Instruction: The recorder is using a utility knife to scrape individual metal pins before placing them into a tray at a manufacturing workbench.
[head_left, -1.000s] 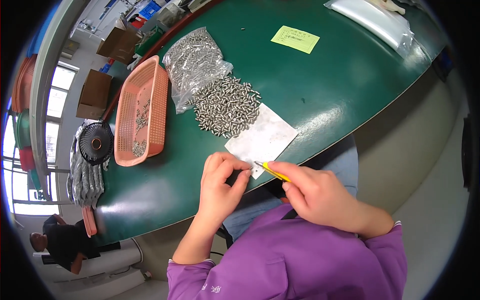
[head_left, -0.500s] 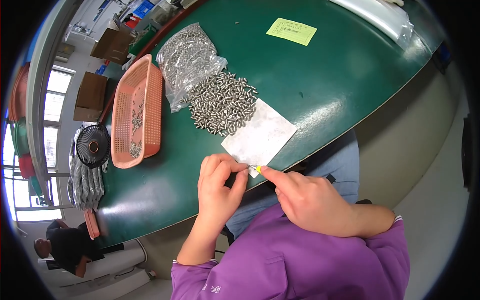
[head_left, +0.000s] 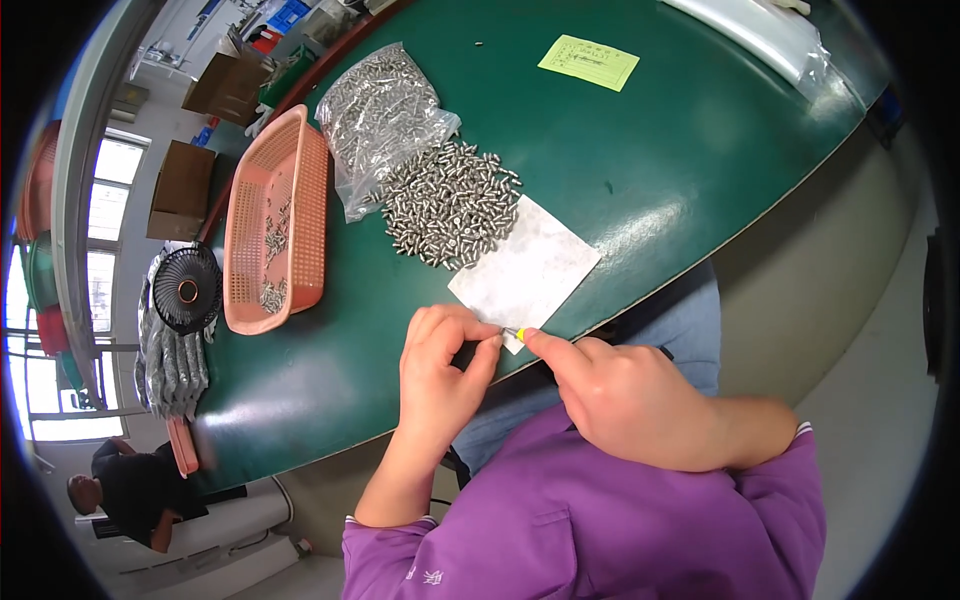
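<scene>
My left hand [head_left: 442, 362] pinches a small metal part [head_left: 505, 332] between thumb and forefinger, over the near corner of a white sheet of paper [head_left: 535, 262]. Closed around a slim yellow tool [head_left: 521, 335] is my right hand [head_left: 628, 400], forefinger stretched along it. The tool's tip meets the part at my left fingertips; most of its handle is hidden in my palm. Just beyond the paper, partly on its far corner, lies a heap of small silvery metal pins [head_left: 450, 205]. A clear plastic bag [head_left: 383, 115] full of similar pieces adjoins the heap.
A pink plastic basket [head_left: 312, 230] with some pins inside stands left on the green table [head_left: 330, 390]. A yellow slip [head_left: 590, 62] and a clear plastic roll [head_left: 750, 40] lie at the far side. Beyond the left edge are a black fan [head_left: 187, 290] and a person [head_left: 140, 490].
The table scene has shifted very slightly in view. Both hands keep the same hold, with the tool still against the small part.
</scene>
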